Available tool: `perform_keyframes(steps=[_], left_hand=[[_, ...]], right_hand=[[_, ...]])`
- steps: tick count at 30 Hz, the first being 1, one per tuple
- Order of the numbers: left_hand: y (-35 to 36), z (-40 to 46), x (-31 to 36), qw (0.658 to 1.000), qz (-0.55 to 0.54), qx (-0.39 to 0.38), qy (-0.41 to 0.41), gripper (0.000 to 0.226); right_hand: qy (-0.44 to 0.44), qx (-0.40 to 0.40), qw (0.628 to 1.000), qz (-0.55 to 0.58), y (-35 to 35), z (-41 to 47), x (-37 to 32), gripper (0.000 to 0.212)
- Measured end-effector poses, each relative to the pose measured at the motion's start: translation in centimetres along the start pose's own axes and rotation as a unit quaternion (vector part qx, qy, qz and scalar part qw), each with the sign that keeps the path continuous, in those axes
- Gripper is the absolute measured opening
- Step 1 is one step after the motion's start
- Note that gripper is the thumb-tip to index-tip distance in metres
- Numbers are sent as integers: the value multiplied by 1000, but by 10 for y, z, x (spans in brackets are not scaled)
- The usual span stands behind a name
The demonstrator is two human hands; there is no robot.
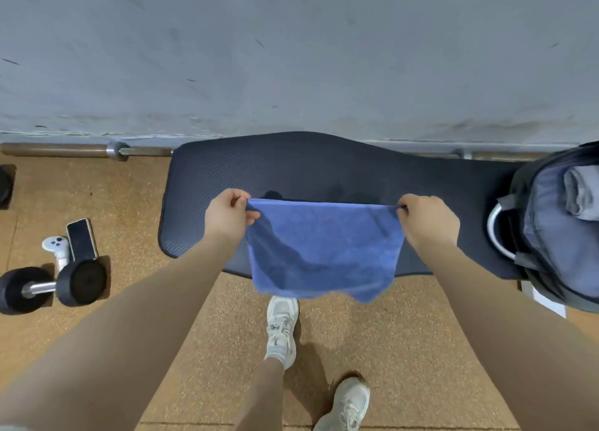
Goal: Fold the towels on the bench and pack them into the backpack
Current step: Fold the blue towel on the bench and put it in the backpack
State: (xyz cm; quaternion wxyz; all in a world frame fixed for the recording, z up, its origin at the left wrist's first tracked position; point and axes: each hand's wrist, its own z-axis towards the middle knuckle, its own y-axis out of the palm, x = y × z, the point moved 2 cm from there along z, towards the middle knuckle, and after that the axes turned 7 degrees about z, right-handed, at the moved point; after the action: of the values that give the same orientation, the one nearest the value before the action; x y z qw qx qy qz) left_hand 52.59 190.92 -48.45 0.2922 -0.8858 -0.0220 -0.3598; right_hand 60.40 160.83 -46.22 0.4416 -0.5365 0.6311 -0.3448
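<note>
One dark padded workout bench [324, 168] stands against a grey wall, with one open dark backpack [557, 236] at its right end holding one rolled grey towel [580, 194]. One blue terry towel [324, 252] hangs over the bench's near edge, stretched taut between two hands. The left hand [227, 215] and right hand [428, 220] each pinch a top corner, fingers curled closed. One black dumbbell [52, 288] and one dark smartphone [81, 240] lie on the cork-coloured floor at left.
</note>
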Motion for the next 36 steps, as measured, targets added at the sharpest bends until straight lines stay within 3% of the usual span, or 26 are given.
perform_keyframes(steps=[5,9,14,19,23,27,32,34,36], left_hand=[[10,73,19,1000,-1,7,13,19],[24,119,41,998,-34,17,41,15],[34,129,52,997,22,-15,69,55],[31,85,7,984,159,-59,56,33],[33,44,-32,980,194,-42,-14,31],[53,4,-63,971,224,-49,-65,32],[68,-17,-79,981,160,5,-105,26],[69,-20,-80,990,50,10,-130,25],[70,-29,-77,986,-72,-19,-147,15]], right_hand=[[24,8,999,44,6,64,-25,24],[56,44,984,164,6,111,-33,31],[36,47,942,330,20,122,-41,44],[23,-45,973,226,48,79,-23,40],[121,-123,972,159,68,35,9,42],[197,-133,951,198,87,1,31,40],[179,-111,932,295,105,-13,36,13],[183,-98,922,326,105,-14,39,24],[221,-85,885,401,101,-18,45,18]])
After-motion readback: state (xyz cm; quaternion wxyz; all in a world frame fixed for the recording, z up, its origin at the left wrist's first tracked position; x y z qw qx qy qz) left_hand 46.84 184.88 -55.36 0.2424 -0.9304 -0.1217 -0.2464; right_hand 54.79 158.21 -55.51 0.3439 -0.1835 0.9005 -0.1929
